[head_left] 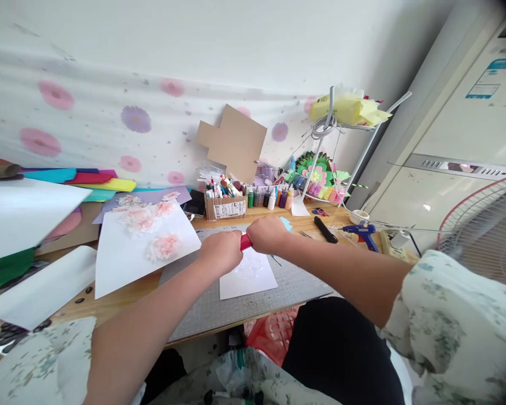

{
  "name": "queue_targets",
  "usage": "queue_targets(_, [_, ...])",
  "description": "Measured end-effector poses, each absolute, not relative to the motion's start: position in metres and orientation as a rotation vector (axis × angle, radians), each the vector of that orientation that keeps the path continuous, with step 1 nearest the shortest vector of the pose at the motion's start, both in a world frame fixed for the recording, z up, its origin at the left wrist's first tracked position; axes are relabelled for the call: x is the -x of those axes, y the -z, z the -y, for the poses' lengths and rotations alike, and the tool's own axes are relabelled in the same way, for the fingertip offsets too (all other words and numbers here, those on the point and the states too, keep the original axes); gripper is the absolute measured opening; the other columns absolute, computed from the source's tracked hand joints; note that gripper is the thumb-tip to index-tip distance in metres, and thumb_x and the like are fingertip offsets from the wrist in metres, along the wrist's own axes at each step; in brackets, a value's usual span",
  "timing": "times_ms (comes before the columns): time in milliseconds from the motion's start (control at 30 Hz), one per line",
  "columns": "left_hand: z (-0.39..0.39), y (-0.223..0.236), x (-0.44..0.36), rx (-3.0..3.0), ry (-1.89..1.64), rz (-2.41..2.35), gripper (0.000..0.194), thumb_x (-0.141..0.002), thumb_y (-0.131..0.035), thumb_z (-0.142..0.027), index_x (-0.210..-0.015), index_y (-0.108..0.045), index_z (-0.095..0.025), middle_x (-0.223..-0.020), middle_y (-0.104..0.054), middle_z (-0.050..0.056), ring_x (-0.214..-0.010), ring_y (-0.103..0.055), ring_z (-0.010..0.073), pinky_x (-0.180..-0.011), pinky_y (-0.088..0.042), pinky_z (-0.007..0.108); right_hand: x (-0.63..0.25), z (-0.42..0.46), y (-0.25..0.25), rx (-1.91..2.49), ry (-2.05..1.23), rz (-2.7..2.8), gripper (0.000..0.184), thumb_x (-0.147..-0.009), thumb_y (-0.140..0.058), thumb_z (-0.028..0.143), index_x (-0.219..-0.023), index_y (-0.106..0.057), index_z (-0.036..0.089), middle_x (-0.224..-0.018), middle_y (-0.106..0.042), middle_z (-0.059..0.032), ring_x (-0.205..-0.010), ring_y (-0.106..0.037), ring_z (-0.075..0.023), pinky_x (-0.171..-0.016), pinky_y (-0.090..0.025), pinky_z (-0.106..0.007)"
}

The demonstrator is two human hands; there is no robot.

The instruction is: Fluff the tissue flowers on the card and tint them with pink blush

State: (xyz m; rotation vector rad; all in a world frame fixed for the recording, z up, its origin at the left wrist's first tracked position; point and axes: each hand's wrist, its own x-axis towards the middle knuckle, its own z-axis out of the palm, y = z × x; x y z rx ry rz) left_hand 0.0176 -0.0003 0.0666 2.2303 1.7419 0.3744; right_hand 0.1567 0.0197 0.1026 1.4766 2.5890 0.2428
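My left hand [221, 253] and my right hand [268, 234] are closed close together above the desk, with a red object [245, 242] gripped between them. Only a short stretch of it shows, so its kind is unclear. Below the hands a white sheet of paper [253, 286] lies on the grey cutting mat [194, 306], with a clear or whitish patch [251, 267] on it. To the left, a white board [122, 264] carries several fluffy pink-and-white paper flowers [162, 247].
A cardboard box [225, 208] of pens and several paint bottles [271, 199] line the back. On the right lie a black tool [325, 229], a blue glue gun [365, 233] and a power strip [392, 247], near a fan [484, 230]. Coloured sheets [105, 184] are stacked left.
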Motion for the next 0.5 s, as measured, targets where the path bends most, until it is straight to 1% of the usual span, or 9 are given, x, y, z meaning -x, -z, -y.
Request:
queue_targets(67, [0.003, -0.063, -0.018, -2.109, -0.395, -1.583, 0.011, -0.068, -0.061, -0.021, -0.078, -0.057, -0.017, -0.064, -0.059, 0.003, -0.063, -0.06, 0.0204, -0.057, -0.045, 0.029, -0.16, -0.014, -0.101, -1.448, -0.321, -2.696, 0.029, -0.088, -0.041, 0.016, -0.098, -0.068, 0.012, -0.101, -0.068, -0.018, -0.097, -0.062, -0.0294, -0.078, -0.043, -0.04])
queue_targets(133, [0.007, -0.058, -0.018, -1.987, -0.419, -1.429, 0.016, -0.071, -0.061, -0.027, -0.081, -0.054, -0.017, -0.055, -0.05, -0.004, -0.049, -0.052, 0.0133, -0.048, -0.042, 0.024, -0.165, -0.009, -0.101, -1.403, -0.33, -2.798, 0.035, -0.092, -0.032, 0.016, -0.101, -0.066, 0.012, -0.106, -0.066, -0.0188, -0.104, -0.058, -0.0302, -0.081, -0.041, -0.042])
queue_targets(167, [0.008, -0.056, -0.016, -1.933, -0.438, -1.369, 0.019, -0.072, -0.06, -0.029, -0.086, -0.054, -0.017, -0.054, -0.047, -0.006, -0.046, -0.048, 0.0115, -0.046, -0.04, 0.023, -0.169, -0.008, -0.101, -1.386, -0.304, -2.837, 0.034, -0.093, -0.034, 0.018, -0.101, -0.065, 0.012, -0.106, -0.066, -0.0185, -0.104, -0.057, -0.0301, -0.08, -0.042, -0.041])
queue_targets(233, [0.01, -0.052, -0.013, -1.847, -0.478, -1.285, 0.025, -0.074, -0.059, -0.033, -0.092, -0.052, -0.017, -0.056, -0.045, -0.007, -0.045, -0.044, 0.0099, -0.044, -0.039, 0.022, -0.178, -0.009, -0.102, -1.337, -0.214, -2.895, 0.026, -0.09, -0.047, 0.028, -0.101, -0.065, 0.014, -0.103, -0.067, -0.0146, -0.1, -0.06, -0.0269, -0.076, -0.044, -0.036])
queue_targets(300, [0.009, -0.049, -0.01, -1.789, -0.51, -1.239, 0.032, -0.074, -0.06, -0.038, -0.096, -0.051, -0.017, -0.061, -0.047, -0.006, -0.048, -0.046, 0.0098, -0.045, -0.039, 0.022, -0.188, -0.013, -0.101, -1.276, 0.065, -2.947, 0.029, -0.086, -0.054, 0.038, -0.106, -0.063, 0.018, -0.098, -0.069, -0.0079, -0.088, -0.064, -0.0189, -0.07, -0.046, -0.027])
queue_targets(367, [0.006, -0.046, -0.007, -1.768, -0.527, -1.211, 0.038, -0.072, -0.062, -0.045, -0.096, -0.05, -0.018, -0.066, -0.051, -0.005, -0.052, -0.049, 0.0109, -0.047, -0.039, 0.023, -0.197, -0.017, -0.095, -1.304, 0.591, -2.934, 0.034, -0.091, -0.047, 0.042, -0.106, -0.062, 0.017, -0.089, -0.07, -0.0049, -0.072, -0.064, -0.0125, -0.063, -0.048, -0.023])
queue_targets(433, [0.001, -0.043, -0.005, -1.808, -0.525, -1.206, 0.042, -0.071, -0.063, -0.052, -0.093, -0.051, -0.018, -0.067, -0.053, -0.003, -0.055, -0.051, 0.0127, -0.049, -0.039, 0.024, -0.202, -0.02, -0.086, -1.408, 1.058, -2.857, 0.034, -0.094, -0.041, 0.039, -0.099, -0.062, 0.012, -0.079, -0.068, -0.0051, -0.063, -0.063, -0.0112, -0.059, -0.048, -0.023])
queue_targets(467, [-0.002, -0.04, -0.004, -1.849, -0.52, -1.209, 0.043, -0.071, -0.063, -0.054, -0.091, -0.051, -0.018, -0.066, -0.054, -0.003, -0.056, -0.052, 0.0137, -0.05, -0.038, 0.024, -0.204, -0.021, -0.081, -1.456, 1.152, -2.865, 0.03, -0.092, -0.045, 0.036, -0.095, -0.062, 0.012, -0.076, -0.067, -0.0053, -0.064, -0.062, -0.0119, -0.06, -0.048, -0.024])
queue_targets(500, [-0.005, -0.038, -0.002, -1.896, -0.514, -1.214, 0.044, -0.071, -0.062, -0.057, -0.09, -0.051, -0.018, -0.066, -0.055, -0.003, -0.057, -0.052, 0.0145, -0.051, -0.037, 0.024, -0.205, -0.021, -0.076, -1.48, 1.137, -2.93, 0.022, -0.089, -0.051, 0.032, -0.091, -0.061, 0.012, -0.077, -0.067, -0.0052, -0.067, -0.062, -0.0125, -0.063, -0.048, -0.025])
